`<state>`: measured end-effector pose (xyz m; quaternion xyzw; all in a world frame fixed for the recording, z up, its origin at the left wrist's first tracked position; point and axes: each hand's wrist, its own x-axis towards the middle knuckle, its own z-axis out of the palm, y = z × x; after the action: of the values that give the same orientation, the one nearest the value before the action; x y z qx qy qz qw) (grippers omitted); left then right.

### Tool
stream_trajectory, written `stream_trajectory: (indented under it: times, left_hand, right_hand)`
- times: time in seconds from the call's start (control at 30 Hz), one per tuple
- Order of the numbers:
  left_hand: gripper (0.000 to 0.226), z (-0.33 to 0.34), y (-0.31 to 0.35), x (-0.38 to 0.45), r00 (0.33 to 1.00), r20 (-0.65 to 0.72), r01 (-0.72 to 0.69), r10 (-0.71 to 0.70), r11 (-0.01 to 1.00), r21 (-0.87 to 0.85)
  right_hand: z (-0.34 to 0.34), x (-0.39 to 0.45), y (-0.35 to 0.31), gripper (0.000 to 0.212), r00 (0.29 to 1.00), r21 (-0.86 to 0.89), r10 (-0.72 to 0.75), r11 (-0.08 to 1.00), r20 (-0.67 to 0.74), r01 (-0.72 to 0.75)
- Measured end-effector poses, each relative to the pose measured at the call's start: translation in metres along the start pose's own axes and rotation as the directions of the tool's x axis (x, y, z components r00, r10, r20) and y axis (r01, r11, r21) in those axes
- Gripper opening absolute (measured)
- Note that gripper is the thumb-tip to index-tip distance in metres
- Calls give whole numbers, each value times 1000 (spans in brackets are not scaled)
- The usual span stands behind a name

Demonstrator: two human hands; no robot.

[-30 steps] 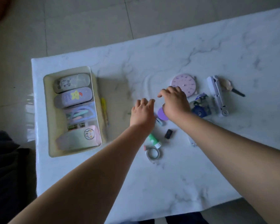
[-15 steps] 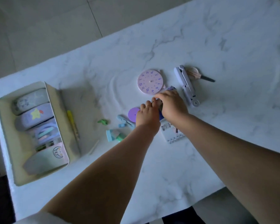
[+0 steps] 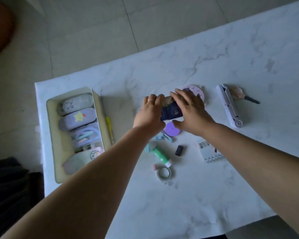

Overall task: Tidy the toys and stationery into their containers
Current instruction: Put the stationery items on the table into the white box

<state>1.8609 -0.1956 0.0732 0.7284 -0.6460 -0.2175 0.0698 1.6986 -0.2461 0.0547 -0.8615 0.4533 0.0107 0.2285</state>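
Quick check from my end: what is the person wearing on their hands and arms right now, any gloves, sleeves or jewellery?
No gloves. Both forearms are bare as far as the view shows, with no sleeve, watch or bracelet visible. The left hand carries a thin ring on one finger. The right hand shows no ring or other marking. The light is dim, so finer detail cannot be told.

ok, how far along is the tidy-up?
Done: several pencil cases sit in the cream bin. In hand: the left hand and right hand together hold a dark blue card pack. Left on the table: purple disc, clock face, green glue stick, tape roll, notepad, stapler, yellow pen.
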Motion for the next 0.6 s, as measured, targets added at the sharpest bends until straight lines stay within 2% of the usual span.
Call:
stream_trajectory:
  times: [0.1, 0.3, 0.4, 0.5, 0.6]
  left_hand:
    - [79, -29, -45, -19, 995, -81, 55, -55, 998, 0]
    - [68, -67, -138, -64, 954, -210, 224, -215, 974, 22]
    - [67, -72, -187, -95, 919, -263, 310, -292, 950, 28]
    - [68, -67, -222, -120, 908, -261, 355, -328, 933, 62]
    - [65, -60, -256, -135, 903, -251, 380, -348, 921, 89]
  right_hand:
    - [8, 25, -49, 99, 999, -81, -36, 996, -23, 34]
    - [36, 67, -160, 79, 990, 49, -134, 990, -34, 136]
    - [57, 81, -215, 74, 977, 56, -212, 976, 23, 211]
    - [81, 90, -250, 78, 954, -2, -281, 959, 110, 282]
    - [106, 96, -277, 70, 937, -75, -314, 942, 151, 327]
